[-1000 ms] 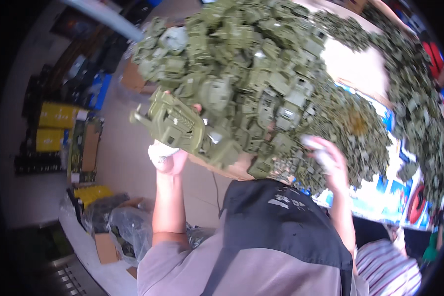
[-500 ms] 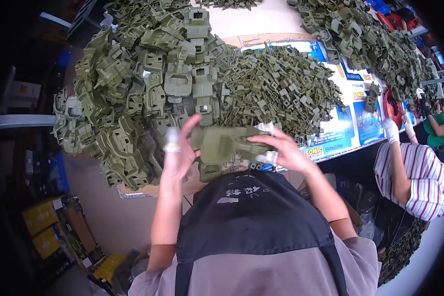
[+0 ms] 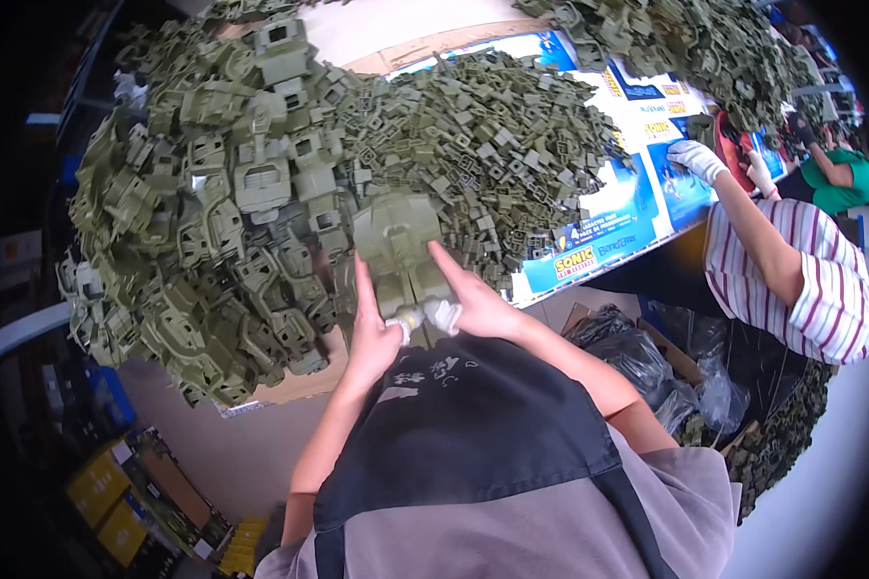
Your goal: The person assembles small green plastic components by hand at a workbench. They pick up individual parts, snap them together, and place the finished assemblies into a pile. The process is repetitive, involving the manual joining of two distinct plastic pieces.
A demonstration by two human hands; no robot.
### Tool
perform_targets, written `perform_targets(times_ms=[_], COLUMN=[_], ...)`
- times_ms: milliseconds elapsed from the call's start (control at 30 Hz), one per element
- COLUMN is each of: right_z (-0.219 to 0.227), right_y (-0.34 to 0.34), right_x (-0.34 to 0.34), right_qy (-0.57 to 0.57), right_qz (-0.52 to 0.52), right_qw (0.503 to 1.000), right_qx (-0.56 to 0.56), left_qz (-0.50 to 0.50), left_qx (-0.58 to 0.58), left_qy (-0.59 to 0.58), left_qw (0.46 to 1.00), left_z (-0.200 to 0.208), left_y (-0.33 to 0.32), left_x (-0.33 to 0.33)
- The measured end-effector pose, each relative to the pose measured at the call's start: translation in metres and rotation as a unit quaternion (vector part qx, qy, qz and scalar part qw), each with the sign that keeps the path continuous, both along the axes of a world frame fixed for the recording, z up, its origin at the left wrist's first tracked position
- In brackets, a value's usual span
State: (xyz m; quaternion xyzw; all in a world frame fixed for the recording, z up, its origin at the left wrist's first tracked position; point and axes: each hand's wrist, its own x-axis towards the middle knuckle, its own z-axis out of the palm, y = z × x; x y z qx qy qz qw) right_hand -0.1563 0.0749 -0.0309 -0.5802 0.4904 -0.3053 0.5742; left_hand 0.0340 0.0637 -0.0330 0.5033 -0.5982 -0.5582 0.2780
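Between my two hands is an olive-green plastic vehicle body (image 3: 398,232), held in front of my apron at the table's near side. Along its left side lies my left hand (image 3: 372,333), index finger stretched forward and a white-wrapped thumb at the near end. My right hand (image 3: 478,301) grips the opposite side in the same way, its thumb also covered in white. A big heap of green vehicle shells (image 3: 203,241) stands to the left of my hands. Just beyond them spreads a pile of small green parts (image 3: 483,135).
At the right, a person in a striped shirt (image 3: 792,261) reaches over the table with a white-gloved hand (image 3: 697,162). Printed blue sheets (image 3: 608,227) cover the tabletop there. Clear plastic bags (image 3: 637,372) lie below the table edge. Yellow boxes (image 3: 116,502) stand at lower left.
The vehicle body has turned from lying crosswise to pointing away from me. Both hands have closed in on its sides, and my view has shifted to the right.
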Motion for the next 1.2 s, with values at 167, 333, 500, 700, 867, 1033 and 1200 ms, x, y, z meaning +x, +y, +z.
perform_targets(times_ms=[167, 333, 500, 700, 867, 1033, 1200], right_z=[0.0, -0.016, -0.065, -0.112, -0.108, -0.058, 0.056], right_y=[-0.016, -0.044, 0.0, 0.017, 0.016, -0.001, -0.028], right_x=[-0.05, -0.046, -0.177, -0.197, -0.235, -0.22, -0.107], right_qy=[-0.016, 0.18, 0.393, 0.515, 0.551, 0.399, 0.162], right_qz=[-0.026, -0.031, -0.419, -0.27, -0.256, -0.255, -0.129], right_qw=[0.999, 0.969, 0.814, 0.813, 0.795, 0.856, 0.969], right_qx=[0.025, -0.168, -0.088, -0.012, -0.015, -0.209, -0.136], left_qz=[-0.01, 0.044, 0.057, 0.151, 0.078, 0.039, 0.03], left_qx=[0.281, 0.274, 0.228, 0.274, 0.352, 0.332, 0.241], left_qy=[0.391, 0.495, 0.504, 0.364, 0.386, 0.363, 0.204], left_qw=[0.876, 0.823, 0.831, 0.877, 0.849, 0.87, 0.948], left_z=[0.017, 0.024, 0.027, 0.017, -0.003, 0.0, 0.044], left_y=[-0.011, -0.017, -0.018, -0.04, -0.048, -0.075, -0.041], left_x=[0.046, 0.044, 0.046, 0.031, 0.027, -0.009, 0.001])
